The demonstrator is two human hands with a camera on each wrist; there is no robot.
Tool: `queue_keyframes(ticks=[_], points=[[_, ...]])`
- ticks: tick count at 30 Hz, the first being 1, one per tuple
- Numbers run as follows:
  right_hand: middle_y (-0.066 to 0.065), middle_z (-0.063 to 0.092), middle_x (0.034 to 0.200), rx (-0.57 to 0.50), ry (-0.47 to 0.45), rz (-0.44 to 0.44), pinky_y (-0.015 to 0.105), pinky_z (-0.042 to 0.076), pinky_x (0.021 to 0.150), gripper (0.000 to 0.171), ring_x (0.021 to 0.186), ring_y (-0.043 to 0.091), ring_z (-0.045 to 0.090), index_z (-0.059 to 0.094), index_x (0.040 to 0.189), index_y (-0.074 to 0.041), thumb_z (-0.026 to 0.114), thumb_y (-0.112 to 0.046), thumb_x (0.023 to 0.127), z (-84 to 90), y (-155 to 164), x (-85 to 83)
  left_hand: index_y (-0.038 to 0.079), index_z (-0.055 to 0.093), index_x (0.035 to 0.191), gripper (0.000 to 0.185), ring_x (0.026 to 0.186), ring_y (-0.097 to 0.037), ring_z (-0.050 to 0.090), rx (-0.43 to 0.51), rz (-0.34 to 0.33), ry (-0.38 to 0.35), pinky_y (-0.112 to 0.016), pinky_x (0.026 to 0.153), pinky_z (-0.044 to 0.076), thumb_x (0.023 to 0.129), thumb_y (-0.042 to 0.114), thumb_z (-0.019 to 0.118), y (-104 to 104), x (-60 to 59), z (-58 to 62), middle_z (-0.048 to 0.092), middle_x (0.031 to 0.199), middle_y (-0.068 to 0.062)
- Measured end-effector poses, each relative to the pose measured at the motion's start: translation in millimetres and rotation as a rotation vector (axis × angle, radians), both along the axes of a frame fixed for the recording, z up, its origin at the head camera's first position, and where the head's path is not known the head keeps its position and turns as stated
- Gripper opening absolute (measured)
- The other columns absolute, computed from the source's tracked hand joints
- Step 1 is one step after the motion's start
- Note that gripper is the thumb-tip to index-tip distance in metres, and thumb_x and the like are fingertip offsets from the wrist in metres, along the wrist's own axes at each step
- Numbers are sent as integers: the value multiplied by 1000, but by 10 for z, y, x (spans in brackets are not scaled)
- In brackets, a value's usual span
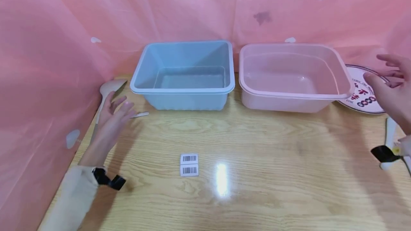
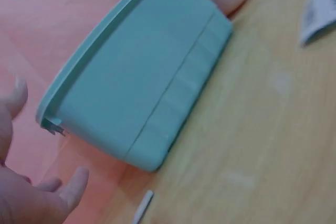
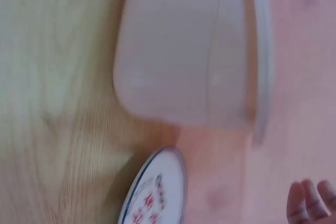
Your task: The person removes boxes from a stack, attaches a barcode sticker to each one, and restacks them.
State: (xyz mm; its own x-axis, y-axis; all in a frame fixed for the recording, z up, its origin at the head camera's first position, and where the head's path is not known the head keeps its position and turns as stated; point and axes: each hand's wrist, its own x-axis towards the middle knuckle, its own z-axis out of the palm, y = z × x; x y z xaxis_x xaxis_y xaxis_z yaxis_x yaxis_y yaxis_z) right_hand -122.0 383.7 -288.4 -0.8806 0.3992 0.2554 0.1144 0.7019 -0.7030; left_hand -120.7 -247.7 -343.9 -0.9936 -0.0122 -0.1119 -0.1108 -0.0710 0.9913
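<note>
Your left hand [image 1: 110, 124] and right hand [image 1: 395, 93] hold nothing, fingers loosely spread, so move slowly around the plate [image 1: 362, 92] by your right hand and the blue tub [image 1: 186, 100] between both hands.

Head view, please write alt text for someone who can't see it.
A person's left hand and right hand hold nothing above a wooden table, the left near a white spoon, the right by a patterned plate. Between them, a blue tub and a pink tub stand side by side before a pink cloth. Two barcode labels lie nearer.
</note>
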Motion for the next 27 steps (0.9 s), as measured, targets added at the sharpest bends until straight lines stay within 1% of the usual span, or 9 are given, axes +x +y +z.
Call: queue_keyframes(ticks=[2, 4, 7, 10, 13, 16, 18, 22, 27], points=[[-22, 50, 119, -18, 51, 42, 3, 34, 74, 47, 81, -15, 42, 52, 131, -37, 60, -16, 90, 32, -137, 139, 19, 3, 155, 81, 116, -11, 58, -47, -12, 3, -22, 95, 51, 97, 24, 58, -31, 140, -20, 38, 134, 0], [-28, 51, 100, -43, 86, 103, 0, 36, 67, 38, 79, -13, 47, 59, 114, -35, 61, -8, 87, 40, -274, 273, 12, 14, 154, 72, 101, -4, 63, -109, -53, 20, -20, 88, 54, 97, 20, 58, -20, 273, -42, 44, 123, 1], [-33, 53, 85, 17, 90, 156, -2, 39, 61, 30, 73, -17, 50, 58, 95, -32, 62, -5, 84, 20, -515, 460, 8, 31, 147, 58, 98, -7, 64, -282, -140, 37, -22, 84, 56, 97, 17, 58, 81, 468, -65, 48, 122, -7], [-35, 56, 82, 96, 90, 249, -2, 40, 61, 22, 71, -22, 51, 65, 97, -17, 64, -2, 81, -39, -781, 611, 6, 44, 138, 45, 101, -16, 63, -439, -246, 61, -25, 82, 56, 96, 15, 60, 262, 641, -80, 53, 123, -17], [-15, 67, 88, 123, 65, 430, 1, 45, 62, 25, 74, -21, 53, 63, 103, -3, 68, 3, 79, -152, -1071, 719, 5, 51, 131, 39, 104, -24, 62, -526, -338, 70, -28, 83, 54, 94, 11, 62, 469, 774, -126, 59, 119, -21], [5, 71, 90, 123, 24, 591, 8, 50, 61, 27, 76, -12, 60, 63, 104, -4, 71, 3, 79, -294, -1389, 793, 7, 56, 127, 38, 103, -24, 63, -580, -383, 38, -29, 85, 53, 90, 7, 65, 668, 870, -194, 63, 116, -17], [8, 72, 91, 95, -10, 665, 13, 53, 61, 25, 77, -4, 65, 64, 103, -6, 72, 1, 80, -398, -1617, 831, 9, 59, 123, 38, 99, -21, 66, -632, -377, 23, -30, 86, 54, 87, 4, 68, 781, 913, -240, 66, 112, -13], [3, 72, 90, 11, -105, 783, 20, 57, 64, 22, 78, 9, 69, 64, 103, -6, 70, -1, 82, -605, -2051, 864, 9, 66, 109, 27, 89, -13, 68, -710, -317, -3, -27, 80, 56, 83, 6, 73, 936, 952, -307, 70, 102, -7], [1, 70, 87, -69, -212, 884, 19, 56, 68, 21, 78, 7, 68, 63, 104, -4, 69, -6, 85, -829, -2486, 870, 9, 67, 92, 16, 76, -9, 67, -734, -232, -34, -21, 69, 55, 79, 8, 77, 1045, 970, -348, 71, 91, -3]])
